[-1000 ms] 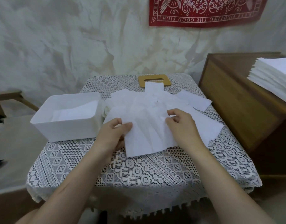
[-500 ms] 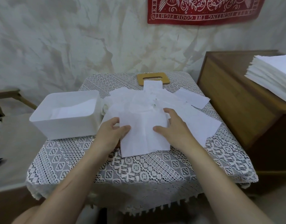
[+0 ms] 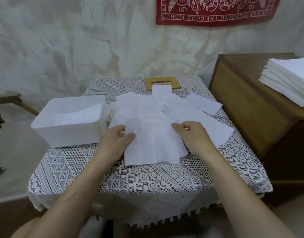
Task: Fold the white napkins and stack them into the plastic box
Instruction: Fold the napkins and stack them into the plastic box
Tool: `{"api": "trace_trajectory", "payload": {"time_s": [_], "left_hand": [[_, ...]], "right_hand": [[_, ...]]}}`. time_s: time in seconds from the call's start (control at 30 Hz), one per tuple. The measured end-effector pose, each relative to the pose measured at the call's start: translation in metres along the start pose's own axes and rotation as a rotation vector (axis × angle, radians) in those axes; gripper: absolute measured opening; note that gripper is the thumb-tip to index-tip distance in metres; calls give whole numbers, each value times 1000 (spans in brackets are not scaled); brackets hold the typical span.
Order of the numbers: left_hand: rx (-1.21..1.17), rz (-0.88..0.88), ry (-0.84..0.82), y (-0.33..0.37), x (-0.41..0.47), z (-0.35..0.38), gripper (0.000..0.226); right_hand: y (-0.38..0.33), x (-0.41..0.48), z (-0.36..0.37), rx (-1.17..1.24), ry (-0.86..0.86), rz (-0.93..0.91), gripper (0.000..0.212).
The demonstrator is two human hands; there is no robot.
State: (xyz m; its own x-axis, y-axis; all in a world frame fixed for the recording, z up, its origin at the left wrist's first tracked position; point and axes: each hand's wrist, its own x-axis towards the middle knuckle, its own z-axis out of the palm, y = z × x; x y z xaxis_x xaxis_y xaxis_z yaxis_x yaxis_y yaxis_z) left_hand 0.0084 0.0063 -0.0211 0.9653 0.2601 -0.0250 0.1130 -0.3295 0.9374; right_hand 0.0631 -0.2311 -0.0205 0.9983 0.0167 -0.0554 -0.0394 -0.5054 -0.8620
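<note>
The top napkin (image 3: 154, 145) lies flat on the loose napkin pile (image 3: 165, 114) just right of the plastic box (image 3: 67, 133), its long axis running away from the person and tilted slightly. The left hand (image 3: 116, 143) pinches its left edge between thumb and fingers, while the right hand (image 3: 192, 134), fingers curled, presses its right edge. Beyond the box, a red wall cloth (image 3: 214, 9) shows mirrored lettering reading "FIGHTING THE GOOD FIGHT".
</note>
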Motion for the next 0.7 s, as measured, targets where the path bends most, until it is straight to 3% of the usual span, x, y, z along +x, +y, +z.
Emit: {"api": "trace_trajectory", "payload": {"time_s": [0.07,0.23,0.7], "left_hand": [[16,0,-10,1,-1,0,11],[33,-11,-20,-1,-1,-3,13],[87,10,-27,-1,1,-7,9]], "right_hand": [[0,0,1,24,-8,4,20],[-3,-1,5,-57,66,-60,4],[-3,1,8,-111,136,-124,14]]}}
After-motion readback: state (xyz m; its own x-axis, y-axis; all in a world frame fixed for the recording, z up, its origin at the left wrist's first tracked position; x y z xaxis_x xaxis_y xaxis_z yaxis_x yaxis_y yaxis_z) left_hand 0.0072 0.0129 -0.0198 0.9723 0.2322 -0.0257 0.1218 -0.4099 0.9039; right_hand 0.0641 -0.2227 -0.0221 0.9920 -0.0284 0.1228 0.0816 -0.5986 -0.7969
